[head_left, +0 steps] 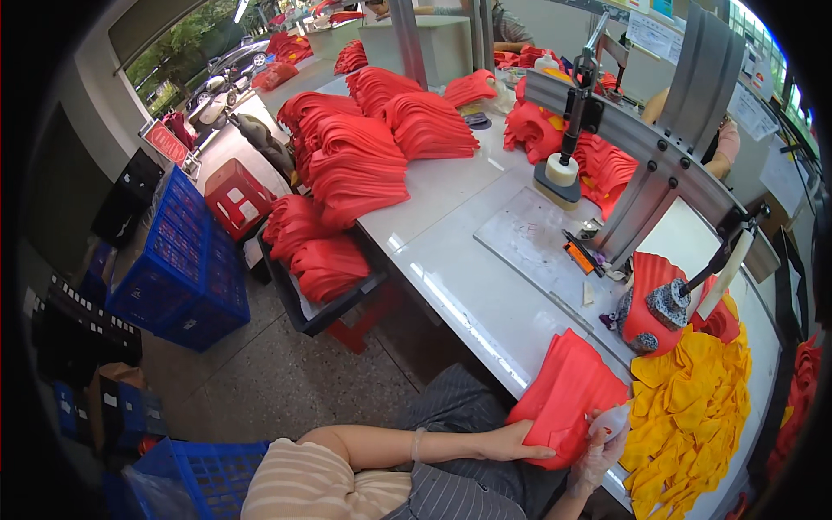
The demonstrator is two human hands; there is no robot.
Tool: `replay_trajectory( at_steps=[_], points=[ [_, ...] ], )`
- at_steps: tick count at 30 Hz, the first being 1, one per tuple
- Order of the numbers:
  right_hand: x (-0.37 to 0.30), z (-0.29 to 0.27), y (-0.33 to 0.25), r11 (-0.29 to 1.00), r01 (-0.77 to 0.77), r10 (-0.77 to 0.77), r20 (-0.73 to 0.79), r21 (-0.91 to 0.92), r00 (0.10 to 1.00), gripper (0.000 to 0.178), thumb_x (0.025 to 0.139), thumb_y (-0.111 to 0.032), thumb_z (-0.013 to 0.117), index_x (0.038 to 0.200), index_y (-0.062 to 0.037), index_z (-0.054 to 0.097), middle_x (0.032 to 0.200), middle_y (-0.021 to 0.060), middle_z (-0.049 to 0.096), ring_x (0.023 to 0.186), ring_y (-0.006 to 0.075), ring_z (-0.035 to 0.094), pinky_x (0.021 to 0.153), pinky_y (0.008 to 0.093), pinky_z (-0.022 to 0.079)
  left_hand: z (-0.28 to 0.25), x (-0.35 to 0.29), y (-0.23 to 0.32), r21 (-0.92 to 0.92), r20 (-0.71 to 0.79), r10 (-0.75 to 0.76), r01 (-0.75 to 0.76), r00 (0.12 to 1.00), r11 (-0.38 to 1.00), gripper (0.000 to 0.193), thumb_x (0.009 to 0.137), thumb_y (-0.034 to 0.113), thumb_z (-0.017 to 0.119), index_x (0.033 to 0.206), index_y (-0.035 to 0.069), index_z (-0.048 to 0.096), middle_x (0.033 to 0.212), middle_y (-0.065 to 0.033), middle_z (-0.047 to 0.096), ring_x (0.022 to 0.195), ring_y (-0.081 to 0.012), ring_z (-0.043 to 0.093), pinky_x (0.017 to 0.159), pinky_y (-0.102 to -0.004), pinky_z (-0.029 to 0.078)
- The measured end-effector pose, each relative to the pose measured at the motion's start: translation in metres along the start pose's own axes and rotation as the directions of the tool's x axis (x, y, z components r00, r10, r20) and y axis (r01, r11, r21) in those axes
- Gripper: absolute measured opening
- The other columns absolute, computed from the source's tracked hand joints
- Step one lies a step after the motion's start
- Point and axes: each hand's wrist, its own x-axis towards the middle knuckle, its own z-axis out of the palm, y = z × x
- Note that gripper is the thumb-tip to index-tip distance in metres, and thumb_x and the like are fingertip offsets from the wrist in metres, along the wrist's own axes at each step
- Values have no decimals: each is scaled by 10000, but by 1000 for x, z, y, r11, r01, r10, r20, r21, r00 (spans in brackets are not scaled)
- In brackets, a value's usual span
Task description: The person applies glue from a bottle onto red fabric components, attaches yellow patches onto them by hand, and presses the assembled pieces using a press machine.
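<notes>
My left hand is closed on the lower left edge of a red stack of thin, limp sheets, thumb on top. The stack lies partly over the table's front edge. My right hand, in a thin see-through glove, is closed around a small white bottle-like thing beside the stack's right edge; its exact kind is hard to make out. A loose pile of yellow pieces spreads just right of that hand. Behind the pile, red sheets lie under a grey speckled pad.
Tall piles of red sheets cover the white table's far left. A press arm with a round pad hangs from a metal frame. A black tray of red sheets and blue crates stand left. Another person's arm shows behind.
</notes>
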Motion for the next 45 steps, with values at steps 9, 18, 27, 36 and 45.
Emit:
replay_trajectory(
  at_steps=[9, 18, 27, 36, 45],
  points=[
    [-16, 12, -37, 833, -162, 290, -168, 528, 942, 704, 889, -436, 637, 1423, -111, 313, 958, 86, 606, 769, 187, 611, 649, 302, 515, -38, -9, 42, -437, 85, -148, 170, 985, 883, 615, 866, 113, 677, 1389, -24, 384, 1337, -109, 525, 1238, -221, 505, 1068, -371, 389],
    [-8, -4, -47, 906, -164, 264, -216, 390, 940, 742, 838, -572, 638, 1307, -66, 365, 903, 119, 612, 764, 179, 593, 695, 297, 482, -20, 34, 37, -307, -113, -263, 218, 958, 926, 493, 851, 86, 660, 1289, -45, 475, 1241, -127, 586, 1167, -219, 554, 1019, -348, 407],
    [-34, -9, -45, 862, -67, 246, -300, 503, 922, 686, 808, -563, 679, 1236, -93, 419, 868, 86, 584, 772, 194, 574, 695, 320, 450, -18, 29, 37, -370, -150, -255, 185, 955, 911, 585, 852, 122, 649, 1351, -51, 397, 1328, -151, 522, 1224, -250, 520, 1046, -373, 396],
    [-51, -22, -37, 928, -133, 234, -268, 348, 935, 643, 762, -554, 740, 1079, -46, 506, 909, 60, 551, 782, 160, 545, 688, 291, 426, -22, 12, 34, -109, -63, -251, 243, 966, 964, 551, 780, 18, 751, 1268, -38, 502, 1207, -91, 605, 1101, -156, 574, 957, -299, 454],
    [-62, -23, -48, 977, -86, 49, -189, -194, 981, 601, 781, -557, 726, 971, -18, 537, 886, 73, 574, 783, 153, 551, 702, 268, 437, -19, 8, 27, -85, -38, -212, 208, 977, 974, 481, 801, 44, 742, 1233, -29, 543, 1157, -72, 633, 1069, -132, 582, 945, -284, 453]
  ],
)
